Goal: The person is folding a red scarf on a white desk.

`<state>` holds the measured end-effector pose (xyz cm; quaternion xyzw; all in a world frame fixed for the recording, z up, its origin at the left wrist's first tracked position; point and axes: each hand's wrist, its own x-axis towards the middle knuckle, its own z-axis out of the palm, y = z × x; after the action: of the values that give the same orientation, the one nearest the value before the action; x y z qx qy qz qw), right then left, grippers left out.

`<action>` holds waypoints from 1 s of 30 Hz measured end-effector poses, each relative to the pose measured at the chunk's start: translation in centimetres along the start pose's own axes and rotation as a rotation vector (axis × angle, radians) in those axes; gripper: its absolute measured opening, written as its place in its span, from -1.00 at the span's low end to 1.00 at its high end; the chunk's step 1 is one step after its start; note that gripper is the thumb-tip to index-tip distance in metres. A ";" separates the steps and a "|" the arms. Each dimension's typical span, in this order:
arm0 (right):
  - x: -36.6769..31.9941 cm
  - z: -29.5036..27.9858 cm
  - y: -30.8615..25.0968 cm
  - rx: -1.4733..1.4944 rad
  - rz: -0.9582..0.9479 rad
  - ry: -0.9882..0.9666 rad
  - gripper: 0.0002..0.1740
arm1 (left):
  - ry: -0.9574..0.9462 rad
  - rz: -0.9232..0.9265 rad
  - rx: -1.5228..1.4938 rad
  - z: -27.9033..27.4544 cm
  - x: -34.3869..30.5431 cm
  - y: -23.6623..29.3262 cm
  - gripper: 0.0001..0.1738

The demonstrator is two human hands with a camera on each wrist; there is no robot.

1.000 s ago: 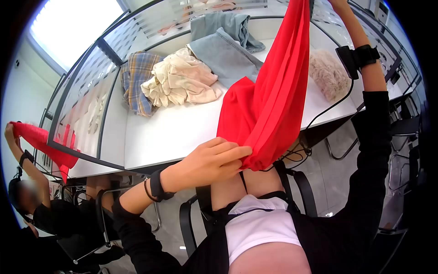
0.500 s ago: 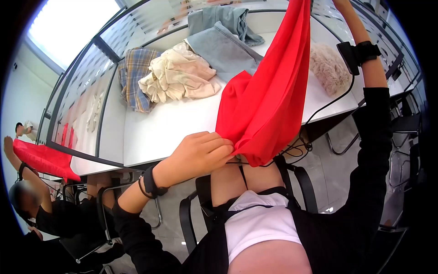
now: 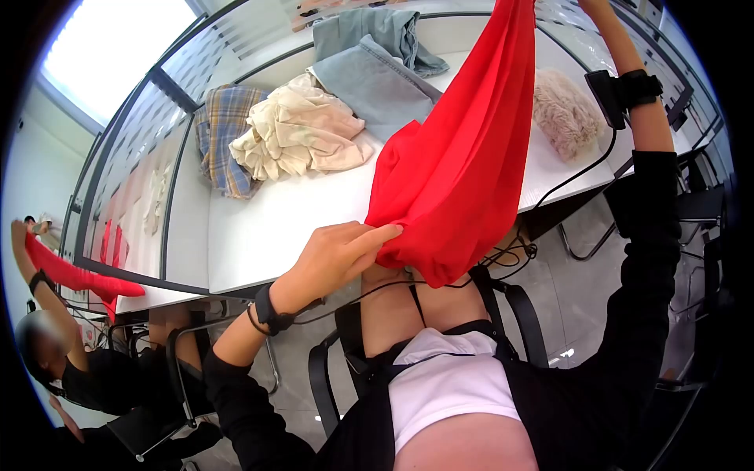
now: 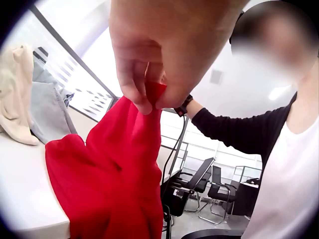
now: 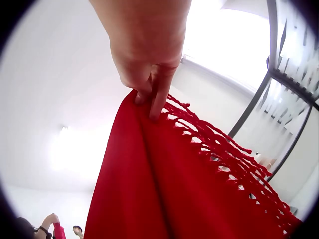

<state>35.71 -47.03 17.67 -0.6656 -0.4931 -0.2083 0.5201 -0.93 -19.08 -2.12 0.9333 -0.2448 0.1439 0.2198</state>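
A red cloth (image 3: 463, 157) with a knotted fringe, seen in the right wrist view, hangs from the raised right hand (image 5: 149, 55), whose fingers pinch its top edge. In the head view that hand is mostly cut off at the upper edge. Lower down, the left hand (image 3: 334, 255) holds the cloth's near left part; the left wrist view shows thumb and fingers of the left hand (image 4: 164, 55) pinching a gathered bit of the cloth (image 4: 124, 164). The cloth falls in folds over the table's front edge, above the person's lap.
On the white table (image 3: 259, 235) lie a plaid cloth (image 3: 224, 129), a cream cloth (image 3: 302, 129), blue-grey denim (image 3: 377, 86) and a fluffy beige item (image 3: 565, 114). Clear partitions surround it. Black cables (image 3: 510, 253) hang at the front edge. Another person with red cloth (image 3: 71, 271) is at left.
The left hand has shifted left and slightly up, drawing the cloth's lower part with it. The raised right hand has hardly moved and still holds the top.
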 end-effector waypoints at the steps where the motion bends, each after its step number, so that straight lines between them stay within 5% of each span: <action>1: 0.0 0.0 0.1 -0.003 -0.005 -0.005 -0.85 | -0.004 0.009 0.005 -0.1 0.1 0.0 -0.59; 11: -0.2 0.0 0.5 -0.003 -0.024 -0.057 -0.77 | 0.048 -0.187 -0.164 0.7 -0.3 -1.1 -0.70; 17: -0.4 -0.1 0.8 -0.045 0.017 -0.035 -0.79 | 0.038 -0.145 -0.185 -0.4 0.0 -0.8 -0.76; 23: -1.0 -0.5 1.6 -0.071 0.031 -0.014 -0.83 | -0.009 0.085 0.167 -1.5 0.0 0.5 -0.78; 30: -1.4 -0.7 1.1 -0.091 0.014 0.011 -0.83 | 0.072 -0.052 0.206 -1.4 0.2 1.5 -0.87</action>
<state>36.25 -48.25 16.27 -0.6907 -0.4757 -0.2304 0.4935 -1.80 -19.61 -0.33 0.9512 -0.1963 0.1962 0.1349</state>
